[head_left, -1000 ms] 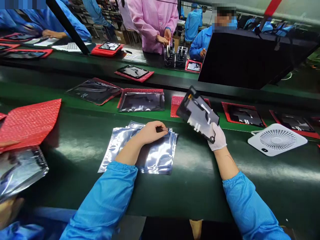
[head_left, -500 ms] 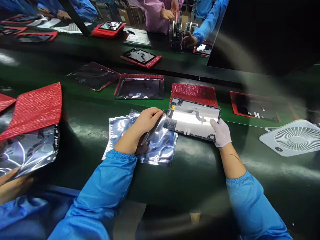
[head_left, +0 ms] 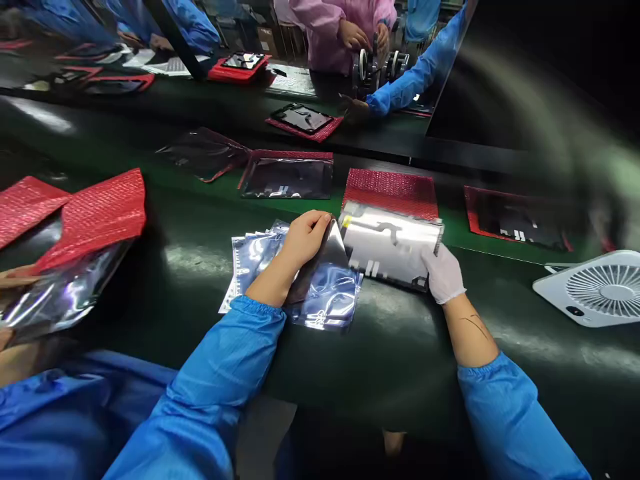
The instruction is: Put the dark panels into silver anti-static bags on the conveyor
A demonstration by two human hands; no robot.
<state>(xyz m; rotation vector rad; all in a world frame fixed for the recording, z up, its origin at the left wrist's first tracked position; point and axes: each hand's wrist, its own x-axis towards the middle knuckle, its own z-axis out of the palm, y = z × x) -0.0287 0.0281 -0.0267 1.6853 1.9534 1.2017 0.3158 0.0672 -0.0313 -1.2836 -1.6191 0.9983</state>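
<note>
My left hand [head_left: 306,240] is closed, pinching the edge of a dark, see-through plastic bag [head_left: 333,243] between thumb and fingers. That bag is lifted at a slant above a fanned stack of clear, shiny plastic bags [head_left: 325,303] on the green table. In a white glove, my right hand [head_left: 443,272] grips the right end of a flat display panel [head_left: 390,243]. The panel has a silvery back, a dark border and a grey ribbon cable, and is slightly blurred. Its left end is close beside the lifted bag; I cannot tell whether they touch.
Behind the panel lies a red bubble-wrap pouch [head_left: 393,187]. Bagged panels on red pouches lie left [head_left: 287,177] and right [head_left: 517,217]. A white fan [head_left: 600,287] stands at the right. Beside me on the left, a co-worker's hands hold a red pouch [head_left: 107,213]; others work across the table.
The panel in my right hand has moved slightly, its left end nearer the lifted bag. Across the table, a blue-sleeved arm has reached away from the reels towards a panel. The view has shifted a little.
</note>
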